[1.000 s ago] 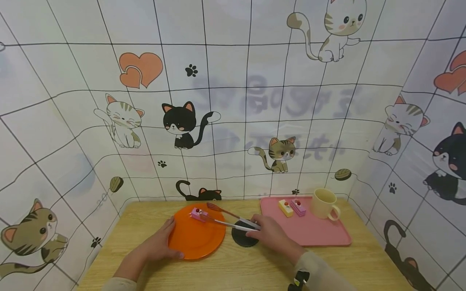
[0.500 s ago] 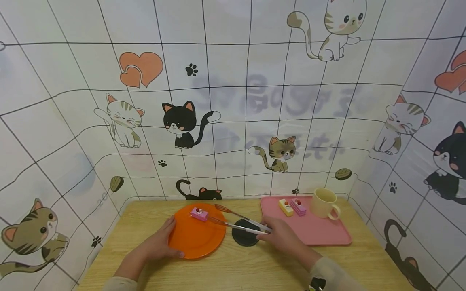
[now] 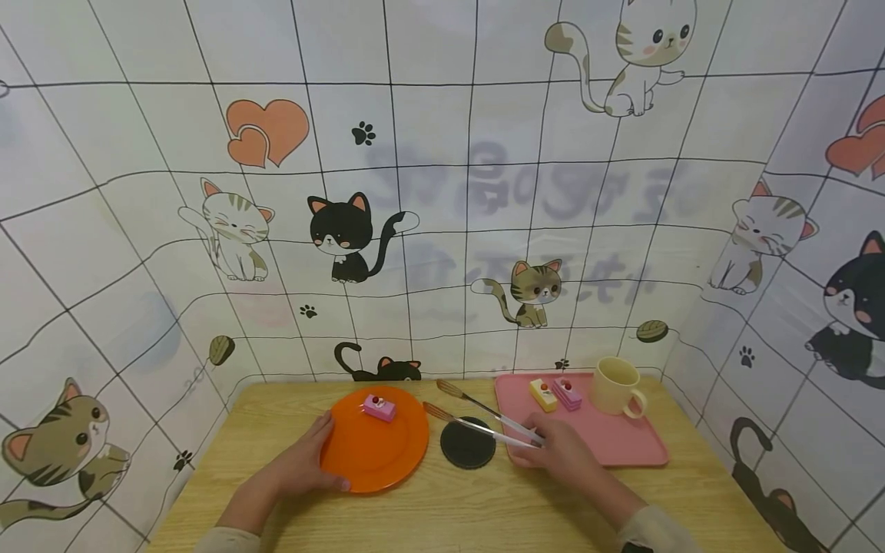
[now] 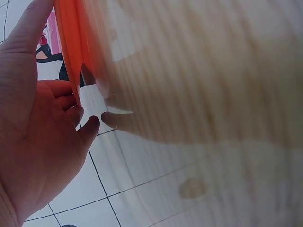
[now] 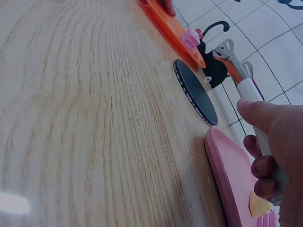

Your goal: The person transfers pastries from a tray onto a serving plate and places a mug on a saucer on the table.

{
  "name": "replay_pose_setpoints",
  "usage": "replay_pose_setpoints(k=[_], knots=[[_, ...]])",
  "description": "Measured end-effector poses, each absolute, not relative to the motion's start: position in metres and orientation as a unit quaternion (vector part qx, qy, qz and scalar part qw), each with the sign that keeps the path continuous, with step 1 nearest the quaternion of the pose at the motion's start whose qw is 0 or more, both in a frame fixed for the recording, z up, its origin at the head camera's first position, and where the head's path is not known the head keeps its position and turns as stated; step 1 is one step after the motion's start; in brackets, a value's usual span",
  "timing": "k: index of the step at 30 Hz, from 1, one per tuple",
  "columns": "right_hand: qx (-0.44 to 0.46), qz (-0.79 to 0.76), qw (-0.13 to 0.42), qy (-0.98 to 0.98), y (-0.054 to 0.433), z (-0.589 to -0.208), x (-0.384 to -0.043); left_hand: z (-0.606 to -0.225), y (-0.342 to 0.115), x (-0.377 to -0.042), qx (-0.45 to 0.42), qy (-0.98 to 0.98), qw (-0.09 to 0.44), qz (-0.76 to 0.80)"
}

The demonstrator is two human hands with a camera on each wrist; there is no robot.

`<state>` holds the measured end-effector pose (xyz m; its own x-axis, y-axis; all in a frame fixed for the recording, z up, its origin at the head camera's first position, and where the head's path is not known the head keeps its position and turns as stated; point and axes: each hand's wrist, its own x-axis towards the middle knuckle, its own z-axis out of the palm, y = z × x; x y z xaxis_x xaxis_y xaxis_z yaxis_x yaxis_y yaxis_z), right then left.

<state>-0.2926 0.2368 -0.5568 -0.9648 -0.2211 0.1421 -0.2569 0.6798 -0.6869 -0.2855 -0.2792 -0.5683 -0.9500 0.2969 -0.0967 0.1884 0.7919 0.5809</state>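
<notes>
"Which way are the tongs (image 3: 494,435) pointing?"
"Leftward and away. The right hand (image 3: 563,455) is gripping them above the tray (image 3: 618,449), their spread tips hovering just right of the plate (image 3: 376,457)."
"And the tray's two cakes (image 3: 542,395)?"
"They're sitting just beyond the right hand, which is lying nearer. The left hand (image 3: 300,461) is resting relaxed fingers against the plate's rim; a pink cake (image 3: 379,408) is lying on the plate."
</notes>
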Motion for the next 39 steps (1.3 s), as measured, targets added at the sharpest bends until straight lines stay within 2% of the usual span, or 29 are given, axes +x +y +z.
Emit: replay_pose_setpoints(k=[10,21,39], knots=[[0.091,0.405,0.016,-0.91,0.258,-0.557,-0.285,-0.566,-0.279,-0.284,0.132,0.941,0.088,0.298],[0.033,0.375,0.044,-0.925,0.283,-0.557,-0.277,-0.566,-0.277,-0.284,0.128,0.943,0.092,0.293],[0.005,0.386,0.053,-0.921,0.316,-0.56,-0.261,-0.566,-0.278,-0.284,0.128,0.943,0.092,0.294]])
